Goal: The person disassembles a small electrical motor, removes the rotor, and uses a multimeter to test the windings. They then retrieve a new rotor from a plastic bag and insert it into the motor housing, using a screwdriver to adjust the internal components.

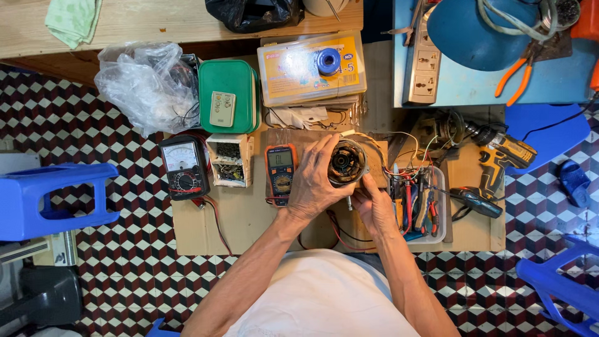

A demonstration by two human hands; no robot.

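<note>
My left hand (314, 181) grips a round motor stator with copper windings (346, 163), holding it over a wooden board. The fingers of my right hand (376, 206) touch the lower right side of the stator. Thin white, red and black wires run from the motor toward the right. An orange digital multimeter (281, 173) lies just left of my left hand, partly hidden by it.
A black analog meter (183, 166), a small box of parts (229, 161), a green case with a remote (227, 95) and a plastic tray of pliers (422, 206) lie on cardboard. A yellow drill (499, 163) is at right, blue stools (43, 200) at the sides.
</note>
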